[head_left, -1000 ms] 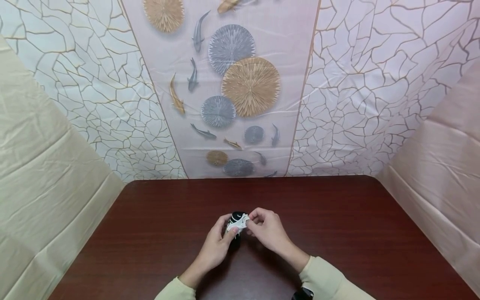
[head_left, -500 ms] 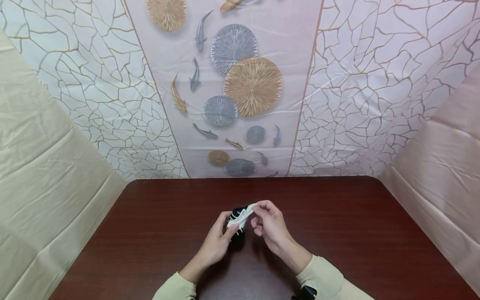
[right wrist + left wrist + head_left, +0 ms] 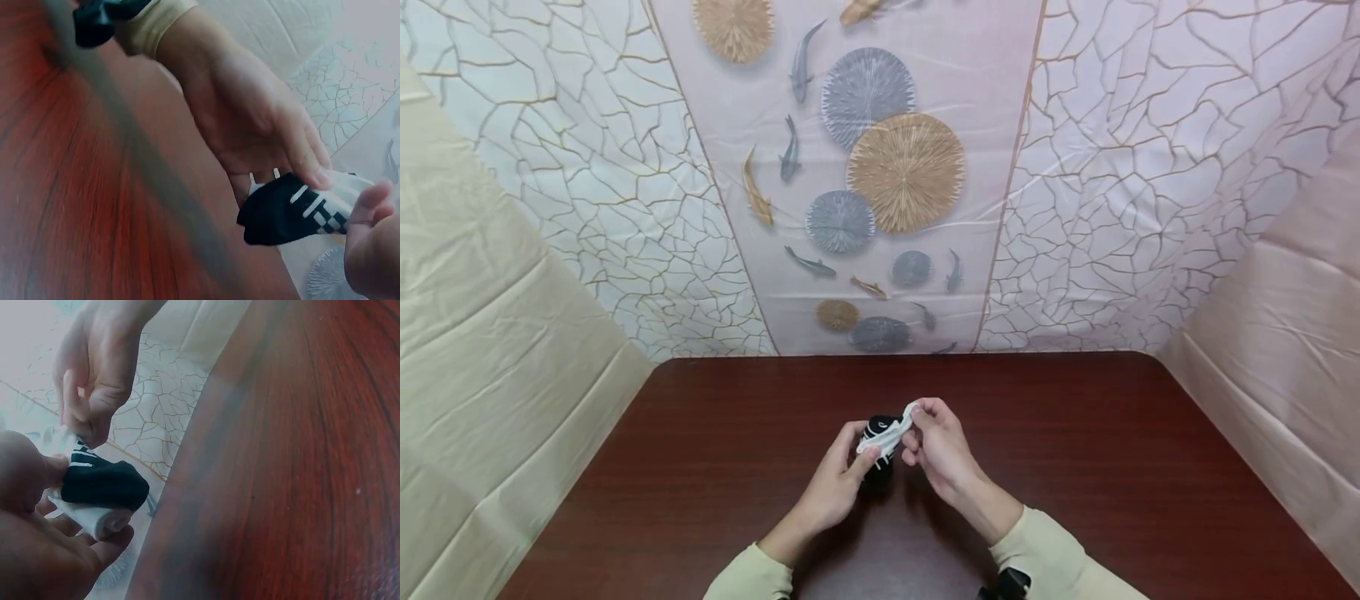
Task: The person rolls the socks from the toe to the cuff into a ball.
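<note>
A black-and-white sock bundle [image 3: 877, 427] is held up over the middle of the table. My left hand [image 3: 829, 490] grips it from the left, thumb on the white fabric and fingers behind. Between thumb and fingertips, my right hand [image 3: 949, 460] pinches a white end of the sock, stretched up and to the right. In the left wrist view, a white roll [image 3: 106, 520] shows beneath the black part [image 3: 103, 484]. The right wrist view shows white stripes and a small checked pattern on the sock [image 3: 278, 212]. Part of the bundle is hidden by my left hand.
The dark red wooden table [image 3: 1037, 442] reaches back to a patterned cloth [image 3: 1090, 208] hung behind it. Plain beige cloth [image 3: 497, 350] closes off both sides. A black device [image 3: 1009, 583] sits at my right sleeve.
My right hand has moved up and slightly right, drawing the white end of the sock out from the bundle. My left hand has stayed nearly in place, still gripping the bundle.
</note>
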Action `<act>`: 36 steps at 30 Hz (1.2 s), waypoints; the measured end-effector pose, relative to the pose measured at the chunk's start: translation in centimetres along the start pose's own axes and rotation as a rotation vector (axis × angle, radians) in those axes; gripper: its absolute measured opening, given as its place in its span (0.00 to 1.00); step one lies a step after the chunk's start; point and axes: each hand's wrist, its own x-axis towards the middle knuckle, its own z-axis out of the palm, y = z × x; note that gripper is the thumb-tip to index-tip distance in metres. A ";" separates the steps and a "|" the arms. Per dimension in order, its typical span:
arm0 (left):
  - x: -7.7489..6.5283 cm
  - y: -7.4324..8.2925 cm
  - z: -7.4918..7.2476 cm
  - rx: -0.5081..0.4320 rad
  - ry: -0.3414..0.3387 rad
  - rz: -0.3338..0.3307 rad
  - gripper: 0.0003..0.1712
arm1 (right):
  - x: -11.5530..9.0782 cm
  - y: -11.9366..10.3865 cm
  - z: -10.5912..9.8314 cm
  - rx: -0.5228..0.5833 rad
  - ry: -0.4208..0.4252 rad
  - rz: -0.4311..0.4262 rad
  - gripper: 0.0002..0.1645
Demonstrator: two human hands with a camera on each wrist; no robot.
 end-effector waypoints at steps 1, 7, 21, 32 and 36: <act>0.0 0.0 -0.1 -0.015 0.000 -0.013 0.17 | 0.1 0.1 -0.1 -0.047 -0.003 -0.030 0.02; -0.2 -0.2 -0.6 -0.007 0.000 -0.019 0.17 | 0.3 0.1 -0.5 -0.226 0.027 -0.127 0.04; 0.5 -0.7 -1.2 0.196 -0.029 0.073 0.17 | -1.1 -1.1 0.4 0.069 -0.089 0.108 0.04; 0.5 0.2 -1.7 0.024 -0.104 0.016 0.18 | -1.0 -1.3 -0.5 -0.287 -0.311 0.028 0.07; 0.4 0.2 -1.7 0.012 -0.106 -0.002 0.18 | -1.0 -1.1 -1.1 -0.416 -0.401 -0.040 0.06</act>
